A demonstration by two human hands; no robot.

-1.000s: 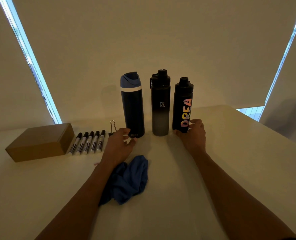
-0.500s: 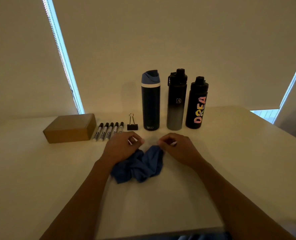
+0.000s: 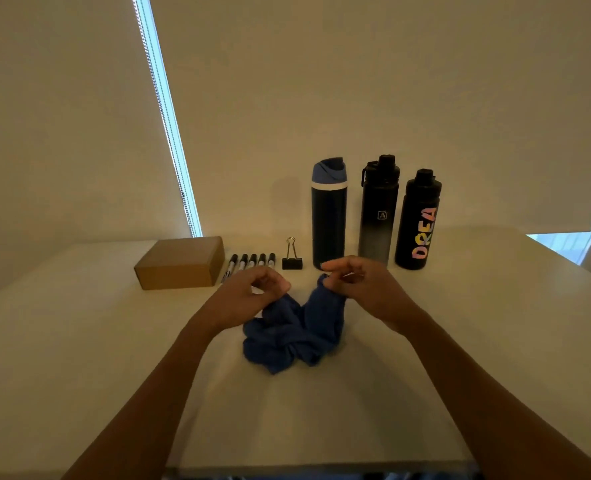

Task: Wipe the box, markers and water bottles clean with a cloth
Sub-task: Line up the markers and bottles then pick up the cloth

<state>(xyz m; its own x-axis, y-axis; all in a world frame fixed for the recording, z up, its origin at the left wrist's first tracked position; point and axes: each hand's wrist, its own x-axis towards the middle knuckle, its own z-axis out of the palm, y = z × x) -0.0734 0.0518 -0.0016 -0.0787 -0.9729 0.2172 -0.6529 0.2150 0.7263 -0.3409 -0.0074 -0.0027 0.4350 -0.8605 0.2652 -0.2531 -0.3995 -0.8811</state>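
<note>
Lower ends of the markers [image 3: 250, 261] sit behind the left hand [image 3: 249, 292]; labels too small to read. Foot of the blue-lidded bottle [image 3: 329, 216] behind the right hand [image 3: 359, 285]. Top corners of the cloth [image 3: 294, 334] lost inside the fingers. Both forearms cut by the bottom edge.

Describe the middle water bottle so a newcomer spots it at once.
On the table, three water bottles stand in a row right of the binder clip. The middle bottle fades from black down to grey, unlike the blue-lidded bottle and the lettered bottle.
</note>
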